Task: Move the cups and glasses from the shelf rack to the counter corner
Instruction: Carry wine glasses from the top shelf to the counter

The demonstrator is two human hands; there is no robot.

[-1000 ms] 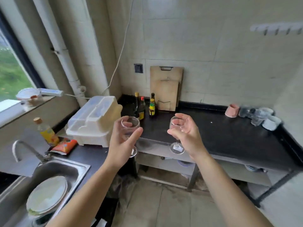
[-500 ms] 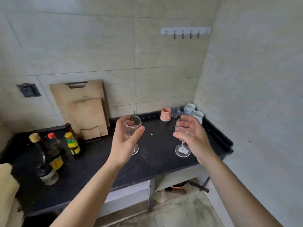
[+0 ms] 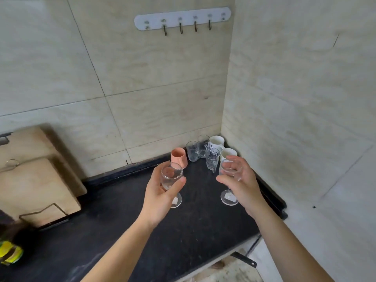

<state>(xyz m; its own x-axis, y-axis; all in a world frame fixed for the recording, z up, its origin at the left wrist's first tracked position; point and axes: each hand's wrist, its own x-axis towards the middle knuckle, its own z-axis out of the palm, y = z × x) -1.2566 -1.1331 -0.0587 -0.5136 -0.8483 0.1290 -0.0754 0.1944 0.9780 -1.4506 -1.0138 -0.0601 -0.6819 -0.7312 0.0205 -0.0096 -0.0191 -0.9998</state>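
Head view: two clear stemmed glasses held upright above the black table (image 3: 126, 237), one per hand. Left hand (image 3: 160, 194) wraps the bowl of the left wine glass (image 3: 170, 178), thumb on the near side, fingers (image 3: 157, 176) curled behind; its round foot shows below the palm, with a white label on it. Right hand (image 3: 242, 186) grips the right wine glass (image 3: 231, 169) the same way, fingers closed round the bowl, stem and labelled foot hanging beside the palm. Whether either foot touches the table cannot be told. Behind them, in the far corner where two tiled walls meet: pink cup (image 3: 179, 157), three clear glass cups (image 3: 203, 150) and two white mugs (image 3: 217, 142), grouped close together. Wooden cutting boards (image 3: 34, 176) lean on the back wall at left. White hook rail (image 3: 182, 18) mounted high on the wall.
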